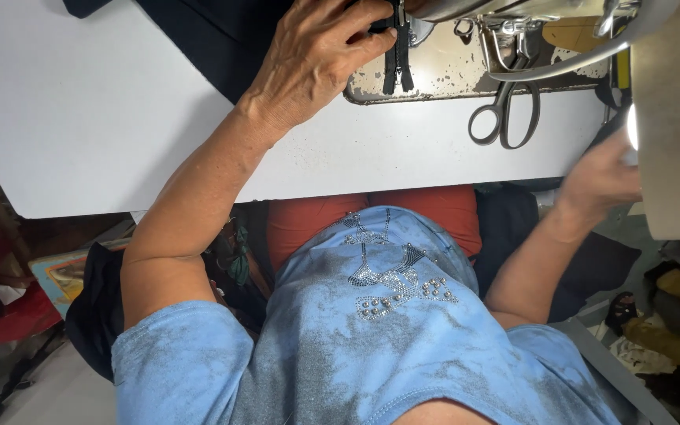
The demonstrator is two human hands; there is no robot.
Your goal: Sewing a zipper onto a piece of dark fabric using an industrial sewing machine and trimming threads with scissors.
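Observation:
My left hand (316, 51) rests at the top of the white table (104, 102), fingers curled onto a black zipper strip (397, 59) that lies on the worn metal plate (450, 75) of a sewing machine. Dark fabric (214, 35) lies under and behind that hand. My right hand (600, 181) is at the table's right edge, against the side of the sewing machine body (674, 118); its fingers are partly hidden, and what they touch is unclear.
Black-handled scissors (505, 118) lie on the table right of the zipper, under a curved metal bar (568, 59). Cloth piles and clutter sit on the floor at both sides, below the table edge.

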